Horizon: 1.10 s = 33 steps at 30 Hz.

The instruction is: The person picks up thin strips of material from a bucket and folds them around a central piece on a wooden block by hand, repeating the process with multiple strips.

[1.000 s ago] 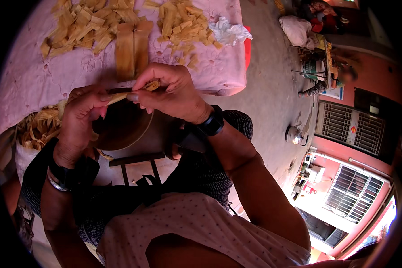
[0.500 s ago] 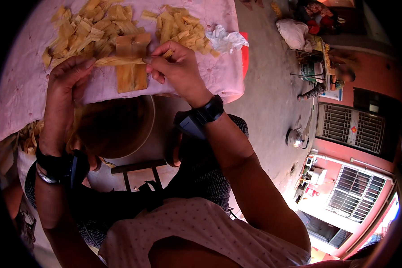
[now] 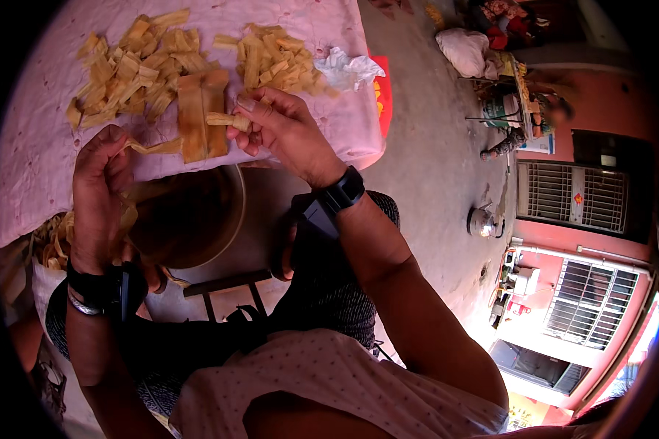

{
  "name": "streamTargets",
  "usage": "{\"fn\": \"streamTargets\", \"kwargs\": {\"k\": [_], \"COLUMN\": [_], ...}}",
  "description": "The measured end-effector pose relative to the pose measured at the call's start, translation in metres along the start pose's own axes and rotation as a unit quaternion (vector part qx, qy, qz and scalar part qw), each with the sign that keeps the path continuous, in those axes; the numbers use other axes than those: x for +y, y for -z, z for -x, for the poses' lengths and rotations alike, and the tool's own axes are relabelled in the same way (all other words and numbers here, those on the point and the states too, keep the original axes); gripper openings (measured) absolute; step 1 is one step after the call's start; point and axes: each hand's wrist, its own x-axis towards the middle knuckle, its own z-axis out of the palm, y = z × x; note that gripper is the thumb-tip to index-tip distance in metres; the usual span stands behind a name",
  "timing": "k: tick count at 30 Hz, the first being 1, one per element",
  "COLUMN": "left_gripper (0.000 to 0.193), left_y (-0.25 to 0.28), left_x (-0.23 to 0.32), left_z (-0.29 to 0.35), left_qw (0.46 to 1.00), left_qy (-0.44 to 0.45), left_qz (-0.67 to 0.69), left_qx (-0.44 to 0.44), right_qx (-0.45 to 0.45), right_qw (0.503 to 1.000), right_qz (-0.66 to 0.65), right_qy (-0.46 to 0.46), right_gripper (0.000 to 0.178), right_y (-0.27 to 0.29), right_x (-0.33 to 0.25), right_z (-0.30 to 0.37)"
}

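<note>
My left hand (image 3: 102, 162) is closed on one end of a long, limp yellowish dried strip (image 3: 157, 147). The strip's other end lies at a flat brown rectangular block (image 3: 192, 121) on the pink cloth. My right hand (image 3: 282, 130), just right of the block, pinches a short bundle of cut strip pieces (image 3: 231, 121) between thumb and fingers. Beyond the hands lie two heaps of short strip pieces, a larger left heap (image 3: 135, 66) and a smaller right heap (image 3: 274, 58). Whether my right fingers also hold a small tool is hidden.
A pink cloth (image 3: 33, 161) covers the table. Below its near edge stands a round basin (image 3: 238, 219) with a dark inside. More strips (image 3: 55, 245) hang at the left. Crumpled white plastic (image 3: 349, 69) lies at the table's right. A person (image 3: 549, 110) sits across the floor.
The strip stretched between both hands is now apart: the long part stays in my left hand, lowered leftward, and a short bundle shows in my right hand. The view has shifted slightly.
</note>
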Motion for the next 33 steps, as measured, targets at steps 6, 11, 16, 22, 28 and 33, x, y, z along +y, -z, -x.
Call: {"fn": "streamTargets", "kwargs": {"k": [6, 11, 16, 22, 28, 33], "left_gripper": [0.021, 0.012, 0.015, 0.018, 0.017, 0.011], "left_y": [-0.042, -0.039, -0.052, -0.045, -0.053, -0.057], "left_x": [-0.002, -0.01, -0.004, -0.012, -0.012, -0.024], "left_z": [0.013, 0.007, 0.012, 0.015, 0.012, 0.01], "left_qw": [0.98, 0.988, 0.993, 0.983, 0.99, 0.997], "left_qy": [-0.014, 0.021, 0.061, 0.105, 0.083, 0.006], "left_qz": [0.178, 0.136, 0.084, 0.082, 0.058, -0.044], "left_qx": [-0.087, -0.077, -0.055, -0.125, -0.097, -0.057], "right_qx": [-0.125, -0.162, -0.204, -0.149, -0.086, -0.054], "right_qw": [0.989, 0.986, 0.979, 0.978, 0.948, 0.891], "right_qz": [-0.081, 0.02, 0.011, 0.131, 0.229, 0.383], "right_qy": [-0.016, 0.023, 0.025, 0.057, 0.204, 0.235], "right_gripper": [0.02, 0.019, 0.02, 0.013, 0.012, 0.03], "right_y": [0.001, -0.009, -0.02, -0.032, -0.014, -0.028], "right_x": [-0.005, -0.01, -0.01, 0.008, 0.024, 0.014], "right_z": [0.001, 0.008, 0.009, 0.003, -0.001, 0.008]}}
